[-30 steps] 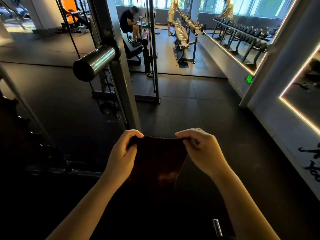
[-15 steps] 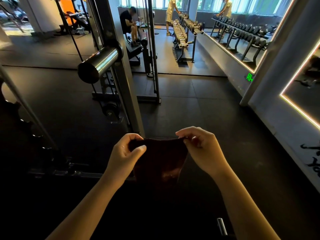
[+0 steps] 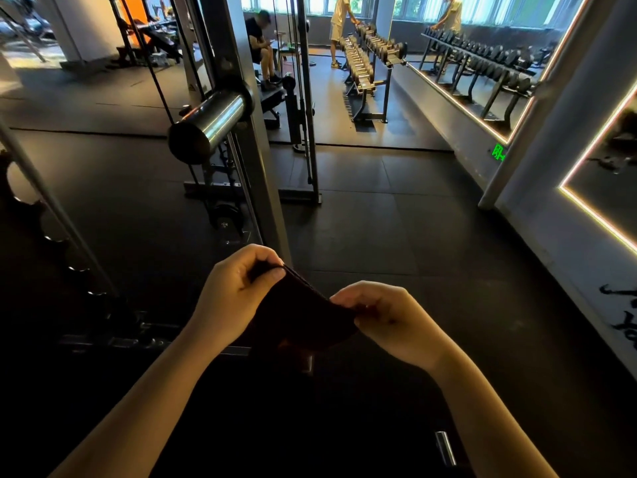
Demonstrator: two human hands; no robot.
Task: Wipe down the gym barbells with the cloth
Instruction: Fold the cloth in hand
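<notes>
We hold the dark cloth (image 3: 305, 313) in front of us, near and low in the view, over the black rubber floor (image 3: 396, 229). Our left hand (image 3: 234, 291) pinches its upper left corner between thumb and curled fingers. Our right hand (image 3: 393, 322) pinches the right edge a little lower, so the top hem runs slanting down from left to right. The rest of the cloth sags below into shadow, and we cannot tell how far it hangs.

It looks light, soft and limp, with no stiffness of its own. We judge that it would wipe best bunched or folded into a pad in one palm, since a loose corner would only flap.

The chrome barbell sleeve (image 3: 210, 124) juts toward us from the grey rack upright (image 3: 248, 160), farther off and to the left, well apart from the cloth. It looks smooth, polished and hard, probably slick under fabric and heavy. We would wrap the cloth round the sleeve and grip through it. A dumbbell rack (image 3: 365, 63) stands far off on the right.
</notes>
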